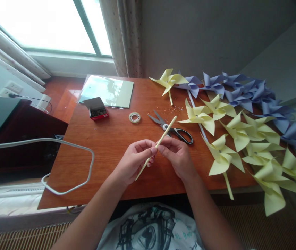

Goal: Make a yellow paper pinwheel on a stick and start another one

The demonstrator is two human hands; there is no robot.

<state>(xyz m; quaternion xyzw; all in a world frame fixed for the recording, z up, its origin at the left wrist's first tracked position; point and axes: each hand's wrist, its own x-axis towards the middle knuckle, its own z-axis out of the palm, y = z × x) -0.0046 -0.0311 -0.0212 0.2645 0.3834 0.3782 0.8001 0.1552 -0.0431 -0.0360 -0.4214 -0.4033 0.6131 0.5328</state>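
No writing can be read from the head view, where the left hand [133, 160] and right hand [177, 156] each pinch a thin pale-yellow stick [156, 147] at its middle, slanted above the worktop [111, 139] just before the scissors [171, 128].

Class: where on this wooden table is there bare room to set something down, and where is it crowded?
Bare wood lies left of the hands, between the white cable and small red box, below the tape roll. The right side is crowded with yellow paper pinwheels and purple paper pinwheels.
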